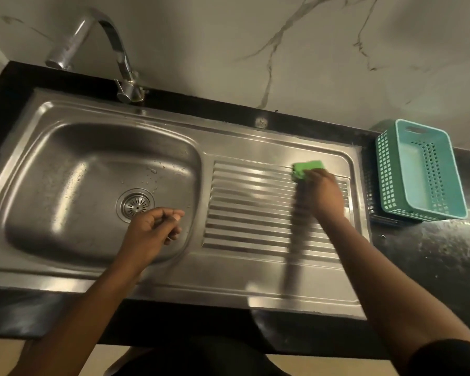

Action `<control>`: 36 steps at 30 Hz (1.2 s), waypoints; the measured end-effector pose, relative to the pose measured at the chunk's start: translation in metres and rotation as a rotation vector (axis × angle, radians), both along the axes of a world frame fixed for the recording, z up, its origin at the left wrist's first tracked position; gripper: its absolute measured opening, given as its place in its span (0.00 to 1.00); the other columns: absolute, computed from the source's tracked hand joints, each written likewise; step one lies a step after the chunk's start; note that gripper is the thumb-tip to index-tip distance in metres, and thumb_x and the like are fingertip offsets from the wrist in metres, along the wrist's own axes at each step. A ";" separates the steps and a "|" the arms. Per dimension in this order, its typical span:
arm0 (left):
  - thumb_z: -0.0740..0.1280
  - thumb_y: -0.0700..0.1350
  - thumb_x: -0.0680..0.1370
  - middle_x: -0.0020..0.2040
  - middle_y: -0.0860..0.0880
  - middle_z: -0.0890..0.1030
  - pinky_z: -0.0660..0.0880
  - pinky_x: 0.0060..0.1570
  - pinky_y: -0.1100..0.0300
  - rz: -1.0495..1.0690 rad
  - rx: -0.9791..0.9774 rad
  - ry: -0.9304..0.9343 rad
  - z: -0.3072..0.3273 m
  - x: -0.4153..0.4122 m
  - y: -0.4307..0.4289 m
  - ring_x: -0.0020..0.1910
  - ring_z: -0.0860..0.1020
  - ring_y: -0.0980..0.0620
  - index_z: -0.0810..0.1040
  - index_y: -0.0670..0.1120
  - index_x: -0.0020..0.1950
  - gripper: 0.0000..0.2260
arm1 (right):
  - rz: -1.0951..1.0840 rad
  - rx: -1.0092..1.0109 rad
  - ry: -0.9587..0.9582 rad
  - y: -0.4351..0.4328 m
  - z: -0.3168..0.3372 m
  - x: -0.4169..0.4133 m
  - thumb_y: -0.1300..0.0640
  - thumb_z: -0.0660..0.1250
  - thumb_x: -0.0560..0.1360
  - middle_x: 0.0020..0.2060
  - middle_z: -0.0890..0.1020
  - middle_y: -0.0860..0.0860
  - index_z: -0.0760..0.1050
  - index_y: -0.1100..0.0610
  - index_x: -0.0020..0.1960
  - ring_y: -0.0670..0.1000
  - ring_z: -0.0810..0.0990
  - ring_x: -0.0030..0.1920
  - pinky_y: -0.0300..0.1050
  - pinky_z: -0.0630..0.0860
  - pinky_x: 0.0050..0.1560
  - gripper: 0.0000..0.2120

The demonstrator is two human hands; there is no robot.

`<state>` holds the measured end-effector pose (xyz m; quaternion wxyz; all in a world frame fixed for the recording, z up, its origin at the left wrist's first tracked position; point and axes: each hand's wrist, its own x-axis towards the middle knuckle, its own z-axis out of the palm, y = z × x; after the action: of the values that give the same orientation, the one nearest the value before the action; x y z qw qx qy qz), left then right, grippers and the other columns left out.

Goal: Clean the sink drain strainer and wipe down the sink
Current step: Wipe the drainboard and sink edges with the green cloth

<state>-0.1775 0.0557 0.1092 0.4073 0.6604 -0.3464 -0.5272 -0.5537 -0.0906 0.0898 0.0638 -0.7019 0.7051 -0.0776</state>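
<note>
Two hands in play here: the right hand (322,194) is pressed down on a bright green rectangular sponge (308,169) at about 2 o'clock on the ribbed drainboard (255,213), fingers clamped over it, and the blur on that hand says it's mid-scrub. The left hand (154,230) hangs over the basin at roughly 5 o'clock from the round slotted metal drain strainer (136,204), fingers loosely curled with nothing in them as far as I can see. The strainer is seated in its hole and looks fairly clean from up here. For the wiping, I'd run the sponge along the ridges rather than across, since the grooves will trap grime otherwise, and push the water toward the basin. The brushed stainless steel sink (65,147) has a few droplets near 1 o'clock of the drain. A curved chrome tap (106,31) sits at 11 o'clock, and a teal perforated plastic basket (421,172) is parked at 3 o'clock on the speckled black counter (432,253).
</note>
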 end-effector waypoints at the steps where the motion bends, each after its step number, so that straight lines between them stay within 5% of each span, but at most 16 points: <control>1: 0.68 0.38 0.81 0.36 0.48 0.85 0.77 0.42 0.54 0.003 0.002 0.004 0.000 0.000 0.000 0.39 0.81 0.46 0.86 0.48 0.52 0.08 | -0.094 0.012 -0.018 -0.001 0.002 -0.018 0.61 0.68 0.78 0.60 0.83 0.59 0.83 0.59 0.62 0.63 0.81 0.57 0.55 0.80 0.55 0.13; 6: 0.68 0.39 0.81 0.38 0.46 0.85 0.79 0.41 0.56 0.023 -0.003 -0.007 0.003 0.005 0.005 0.38 0.82 0.50 0.86 0.46 0.53 0.07 | -0.623 0.057 -0.289 -0.027 0.004 -0.016 0.60 0.67 0.78 0.56 0.86 0.61 0.83 0.58 0.63 0.63 0.84 0.57 0.52 0.80 0.59 0.15; 8: 0.68 0.38 0.81 0.37 0.47 0.85 0.79 0.40 0.57 0.061 -0.003 -0.003 0.002 0.007 0.010 0.38 0.82 0.50 0.86 0.46 0.53 0.07 | -0.648 0.051 -0.398 -0.037 0.001 0.029 0.60 0.70 0.79 0.55 0.85 0.58 0.81 0.59 0.63 0.60 0.84 0.57 0.46 0.79 0.54 0.13; 14: 0.69 0.39 0.81 0.36 0.49 0.85 0.78 0.40 0.56 0.156 0.014 0.005 -0.002 0.016 0.024 0.37 0.82 0.51 0.86 0.48 0.52 0.07 | 0.142 0.177 -0.347 -0.031 -0.012 0.220 0.62 0.65 0.81 0.59 0.79 0.54 0.79 0.57 0.66 0.55 0.80 0.59 0.36 0.75 0.53 0.14; 17: 0.69 0.39 0.81 0.36 0.49 0.85 0.79 0.40 0.56 0.219 0.001 -0.014 -0.002 0.026 0.029 0.36 0.82 0.53 0.87 0.49 0.51 0.08 | 0.367 0.273 -0.266 -0.034 -0.009 0.262 0.64 0.65 0.79 0.62 0.81 0.59 0.79 0.59 0.68 0.59 0.82 0.60 0.47 0.79 0.64 0.17; 26: 0.69 0.39 0.81 0.35 0.48 0.83 0.77 0.41 0.56 0.332 -0.022 0.000 0.005 0.047 0.047 0.37 0.79 0.49 0.87 0.48 0.52 0.08 | 0.671 0.343 -0.069 0.022 0.004 0.221 0.65 0.63 0.80 0.66 0.78 0.59 0.79 0.56 0.71 0.61 0.77 0.66 0.52 0.75 0.68 0.20; 36: 0.68 0.40 0.82 0.36 0.47 0.84 0.77 0.41 0.56 0.318 0.005 -0.043 0.007 0.052 0.067 0.38 0.80 0.48 0.87 0.49 0.53 0.08 | 0.955 0.479 -0.225 0.167 0.006 0.177 0.59 0.63 0.80 0.63 0.77 0.51 0.76 0.52 0.72 0.57 0.76 0.62 0.53 0.79 0.60 0.22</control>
<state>-0.1254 0.1226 0.1164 0.4762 0.7192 -0.2450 -0.4427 -0.3766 0.0761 0.0957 0.3250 -0.8973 0.2949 0.0483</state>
